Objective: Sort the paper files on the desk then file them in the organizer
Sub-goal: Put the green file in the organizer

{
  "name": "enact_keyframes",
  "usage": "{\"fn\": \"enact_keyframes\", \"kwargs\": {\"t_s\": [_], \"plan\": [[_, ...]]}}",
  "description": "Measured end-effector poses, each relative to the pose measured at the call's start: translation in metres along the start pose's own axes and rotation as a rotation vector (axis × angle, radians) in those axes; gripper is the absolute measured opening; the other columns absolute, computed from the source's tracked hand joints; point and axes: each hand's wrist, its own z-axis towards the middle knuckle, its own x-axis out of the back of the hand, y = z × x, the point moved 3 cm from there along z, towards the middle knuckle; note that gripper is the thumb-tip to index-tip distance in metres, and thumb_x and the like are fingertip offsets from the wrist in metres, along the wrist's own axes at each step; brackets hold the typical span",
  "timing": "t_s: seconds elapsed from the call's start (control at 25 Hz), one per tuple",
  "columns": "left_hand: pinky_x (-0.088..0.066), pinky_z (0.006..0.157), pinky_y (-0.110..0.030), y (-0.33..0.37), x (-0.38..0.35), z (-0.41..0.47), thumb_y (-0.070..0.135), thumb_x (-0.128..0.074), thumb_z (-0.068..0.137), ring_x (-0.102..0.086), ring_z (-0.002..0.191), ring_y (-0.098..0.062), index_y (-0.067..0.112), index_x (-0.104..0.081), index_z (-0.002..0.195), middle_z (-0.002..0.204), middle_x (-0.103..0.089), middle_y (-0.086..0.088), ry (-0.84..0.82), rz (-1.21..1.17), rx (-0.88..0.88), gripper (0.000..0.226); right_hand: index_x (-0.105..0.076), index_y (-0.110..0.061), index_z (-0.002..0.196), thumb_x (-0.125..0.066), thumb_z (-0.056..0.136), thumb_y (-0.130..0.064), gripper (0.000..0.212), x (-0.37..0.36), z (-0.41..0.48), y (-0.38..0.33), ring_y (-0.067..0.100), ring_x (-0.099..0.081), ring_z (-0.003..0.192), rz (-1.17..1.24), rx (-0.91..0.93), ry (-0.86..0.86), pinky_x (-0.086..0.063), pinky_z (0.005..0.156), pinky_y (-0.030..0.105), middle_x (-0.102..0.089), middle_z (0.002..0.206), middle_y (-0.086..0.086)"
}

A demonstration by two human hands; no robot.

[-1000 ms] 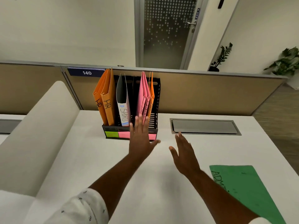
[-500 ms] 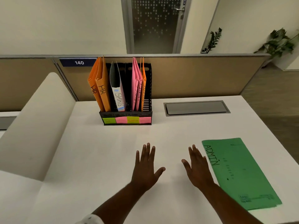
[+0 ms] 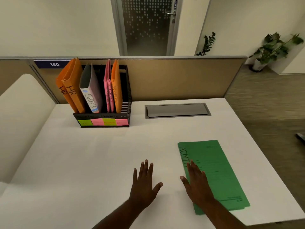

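A green file lettered ADMIN lies flat on the white desk at the right front. My right hand is spread with its fingers over the file's left edge. My left hand hovers open over bare desk to its left, holding nothing. At the back left stands a black organizer with coloured notes on its front. It holds two orange HR files, a grey SPORTS file, pink files and another orange file.
A tan partition with a 140 label runs behind the desk. A grey cable hatch is set into the desk at the back right. A white rounded divider rises on the left. Potted plants and a door stand beyond.
Both hands drew back from the organizer toward the desk's front. My right hand then slid right onto the green file's left edge. The camera tilted down and right.
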Motion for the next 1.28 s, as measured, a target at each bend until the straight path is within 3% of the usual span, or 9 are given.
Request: {"fn": "enact_keyframes", "kwargs": {"t_s": [0.12, 0.24, 0.56, 0.72, 0.92, 1.0, 1.08, 1.16, 1.28], "plan": [[0.013, 0.124, -0.044, 0.056, -0.016, 0.006, 0.073, -0.021, 0.095, 0.022, 0.153, -0.018, 0.022, 0.01, 0.16, 0.163, 0.027, 0.0, -0.008, 0.003, 0.019, 0.088, -0.006, -0.021, 0.161, -0.014, 0.094, -0.067, 0.082, 0.007, -0.004, 0.051, 0.015, 0.002, 0.155, -0.013, -0.014, -0.058, -0.004, 0.125, 0.048, 0.011, 0.165, -0.005], [0.009, 0.125, -0.045, 0.094, -0.035, 0.01, 0.07, -0.024, 0.096, 0.019, 0.154, -0.019, 0.02, 0.007, 0.16, 0.163, 0.024, -0.001, -0.039, -0.017, 0.066, 0.087, -0.001, -0.021, 0.161, -0.028, 0.101, -0.059, 0.076, 0.01, -0.009, 0.092, 0.015, 0.005, 0.155, -0.039, -0.036, -0.109, 0.0, 0.125, 0.047, 0.011, 0.167, -0.002], [-0.006, 0.127, -0.046, 0.151, -0.083, 0.005, 0.062, -0.039, 0.098, 0.005, 0.156, -0.021, 0.019, 0.005, 0.161, 0.169, 0.011, -0.004, -0.208, -0.146, 0.162, 0.088, -0.007, -0.019, 0.16, -0.035, 0.102, -0.054, 0.074, 0.018, -0.017, 0.169, 0.019, -0.001, 0.155, -0.023, -0.002, -0.17, -0.006, 0.125, 0.048, 0.003, 0.169, 0.001], [-0.024, 0.124, -0.043, 0.162, -0.09, 0.009, 0.058, -0.05, 0.094, -0.016, 0.155, -0.022, 0.019, -0.003, 0.161, 0.169, -0.009, -0.004, -0.231, -0.255, 0.212, 0.091, -0.016, -0.018, 0.159, -0.039, 0.101, -0.053, 0.072, 0.013, -0.019, 0.19, 0.023, -0.007, 0.155, -0.038, -0.021, -0.2, -0.013, 0.124, 0.05, -0.004, 0.169, 0.004], [-0.046, 0.106, -0.039, 0.177, -0.096, 0.023, 0.055, -0.06, 0.09, -0.051, 0.131, -0.021, 0.024, -0.018, 0.157, 0.147, -0.052, -0.001, -0.28, -0.423, 0.347, 0.085, -0.02, -0.019, 0.159, -0.04, 0.101, -0.054, 0.071, 0.006, -0.024, 0.207, 0.025, -0.009, 0.154, -0.049, -0.057, -0.262, -0.015, 0.124, 0.05, -0.007, 0.168, 0.005], [-0.046, 0.099, -0.031, 0.182, -0.095, 0.035, 0.046, -0.063, 0.092, -0.057, 0.126, -0.022, 0.022, -0.025, 0.155, 0.143, -0.057, -0.002, -0.241, -0.614, 0.475, 0.077, -0.02, -0.019, 0.159, -0.041, 0.101, -0.053, 0.069, 0.009, -0.022, 0.209, 0.024, -0.009, 0.154, -0.034, -0.056, -0.273, -0.015, 0.124, 0.048, -0.006, 0.168, 0.004], [-0.048, 0.101, -0.034, 0.178, -0.096, 0.045, 0.041, -0.068, 0.092, -0.059, 0.125, -0.027, 0.016, -0.031, 0.154, 0.144, -0.056, -0.008, -0.202, -0.801, 0.684, 0.076, -0.022, -0.019, 0.158, -0.042, 0.101, -0.052, 0.069, 0.01, -0.021, 0.21, 0.023, -0.008, 0.154, -0.019, -0.053, -0.271, -0.015, 0.124, 0.047, -0.006, 0.168, 0.003], [-0.052, 0.097, -0.039, 0.17, -0.101, 0.053, 0.039, -0.072, 0.09, -0.062, 0.117, -0.029, 0.013, -0.046, 0.146, 0.141, -0.057, -0.011, -0.184, -0.959, 0.83, 0.067, -0.022, -0.02, 0.158, -0.043, 0.101, -0.051, 0.069, 0.011, -0.021, 0.211, 0.022, -0.008, 0.155, -0.015, -0.051, -0.272, -0.015, 0.124, 0.047, -0.006, 0.169, 0.002], [-0.05, 0.075, -0.034, 0.165, -0.101, 0.057, 0.033, -0.07, 0.091, -0.063, 0.086, -0.024, 0.008, -0.066, 0.104, 0.108, -0.069, -0.012, -0.235, -1.063, 0.824, 0.029, -0.021, -0.02, 0.158, -0.048, 0.099, -0.048, 0.071, 0.009, -0.023, 0.214, 0.022, -0.007, 0.155, -0.02, -0.034, -0.272, -0.015, 0.124, 0.047, -0.005, 0.169, 0.002]]}}
